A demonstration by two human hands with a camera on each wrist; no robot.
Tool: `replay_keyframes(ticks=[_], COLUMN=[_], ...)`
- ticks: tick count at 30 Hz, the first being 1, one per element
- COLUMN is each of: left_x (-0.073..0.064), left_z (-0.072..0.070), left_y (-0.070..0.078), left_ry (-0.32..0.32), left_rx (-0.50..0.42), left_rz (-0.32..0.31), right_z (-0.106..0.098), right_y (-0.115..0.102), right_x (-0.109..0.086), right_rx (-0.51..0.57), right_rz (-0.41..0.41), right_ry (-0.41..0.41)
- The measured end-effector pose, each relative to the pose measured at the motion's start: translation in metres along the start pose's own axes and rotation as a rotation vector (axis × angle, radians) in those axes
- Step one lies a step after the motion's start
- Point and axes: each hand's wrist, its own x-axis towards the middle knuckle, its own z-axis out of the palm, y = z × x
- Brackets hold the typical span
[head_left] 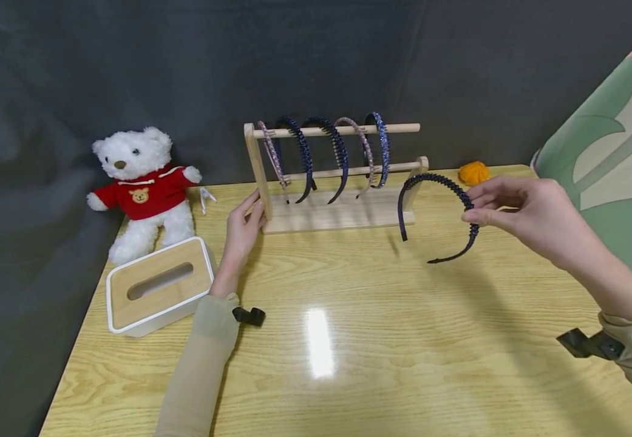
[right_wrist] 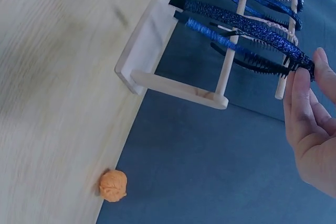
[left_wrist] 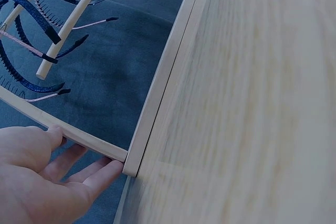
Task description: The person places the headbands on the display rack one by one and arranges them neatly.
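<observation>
My right hand (head_left: 529, 209) pinches a dark navy beaded headband (head_left: 440, 178) between thumb and fingers, its ends hanging downward. In the head view this band appears just in front of the right end of a wooden headband rack (head_left: 326, 213). Several other headbands hang from the rack's upper bar, among them a glittery blue one (head_left: 383, 145) and a pale pink one (head_left: 272, 152). At the rack's left end my left hand (head_left: 243, 229) grips the side upright (left_wrist: 79, 136), thumb on one side and fingers behind, close to the base.
A white teddy bear (head_left: 146, 200) in a red top sits at the back left. Before it is a tissue box (head_left: 159, 276) with a wooden lid, and a small white clip-like thing (head_left: 204, 197) lies beside it. An orange lump (head_left: 474, 173) lies near the back edge, right of the rack.
</observation>
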Motion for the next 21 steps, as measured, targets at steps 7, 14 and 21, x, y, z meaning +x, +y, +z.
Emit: replay_keyframes(ticks=[7,14,21], left_x=[0.0,0.0,0.0], left_z=[-0.001,0.0,0.0], left_y=[-0.001,0.0,0.0], left_ry=[0.004,0.001,-0.003], left_rx=[-0.012,-0.019,-0.016], left_rz=[0.007,0.002,0.003], right_z=[-0.004,-0.008,-0.014], right_y=[-0.003,-0.006,-0.009], right_x=[0.003,0.006,0.01], right_rx=[0.012,0.051,0.069], right_rz=[0.033,0.06,0.07], right_ry=[0.05,0.084,0.108])
